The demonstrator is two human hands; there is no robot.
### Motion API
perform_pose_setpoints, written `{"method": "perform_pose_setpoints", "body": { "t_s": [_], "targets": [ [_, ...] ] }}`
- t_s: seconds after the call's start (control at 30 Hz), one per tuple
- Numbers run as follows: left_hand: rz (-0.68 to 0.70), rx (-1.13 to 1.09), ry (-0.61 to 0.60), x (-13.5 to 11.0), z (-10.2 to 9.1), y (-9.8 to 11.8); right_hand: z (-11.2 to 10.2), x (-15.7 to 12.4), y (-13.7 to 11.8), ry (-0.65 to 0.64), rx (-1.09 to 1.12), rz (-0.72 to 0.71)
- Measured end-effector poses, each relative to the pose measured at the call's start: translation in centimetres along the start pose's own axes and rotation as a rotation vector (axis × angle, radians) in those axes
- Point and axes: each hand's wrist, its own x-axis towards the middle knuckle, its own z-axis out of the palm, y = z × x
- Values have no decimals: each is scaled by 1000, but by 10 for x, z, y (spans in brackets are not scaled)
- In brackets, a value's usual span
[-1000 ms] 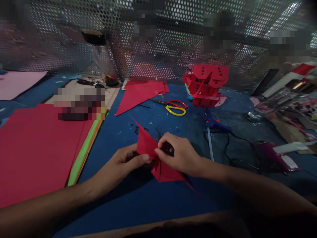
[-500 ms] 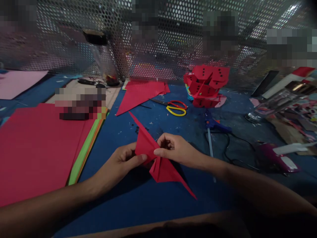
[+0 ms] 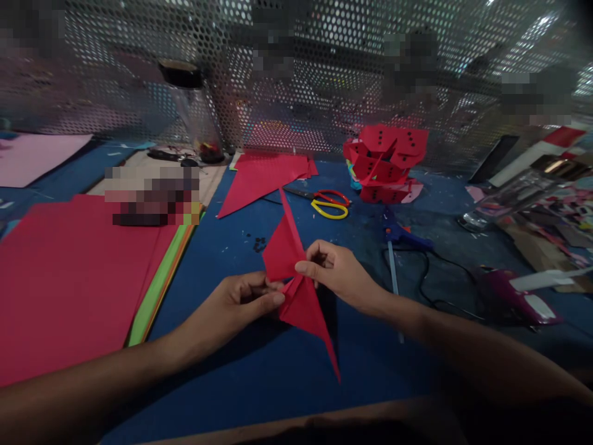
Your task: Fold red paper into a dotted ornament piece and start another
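A folded red paper piece (image 3: 296, 281) with two long pointed tips is held just above the blue table (image 3: 259, 371). One tip points up and away, the other down toward me. My left hand (image 3: 236, 306) pinches its lower left part with thumb and fingers. My right hand (image 3: 338, 272) pinches the middle from the right, fingers curled.
A stack of red and green paper sheets (image 3: 69, 278) lies at left. Red triangles (image 3: 264, 173), scissors (image 3: 327, 201) and a pile of folded red pieces (image 3: 386, 161) sit farther back. A blue glue gun (image 3: 401, 238) with cord and a purple tool (image 3: 514, 290) lie at right. A perforated metal screen (image 3: 301, 74) stands behind.
Both hands have turned the red paper piece clockwise, so its upper tip now points more upright and its lower tip points down toward me instead of to the right.
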Motion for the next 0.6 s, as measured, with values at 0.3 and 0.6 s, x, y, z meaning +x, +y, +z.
{"method": "perform_pose_setpoints", "body": {
  "t_s": [0.3, 0.6],
  "targets": [
    [61, 79, 174, 2, -5, 3, -2, -2, 1, 1, -77, -26],
    [-36, -74, -63, 1, -3, 8, -3, -5, 1, 115, -45, -80]
  ]
}}
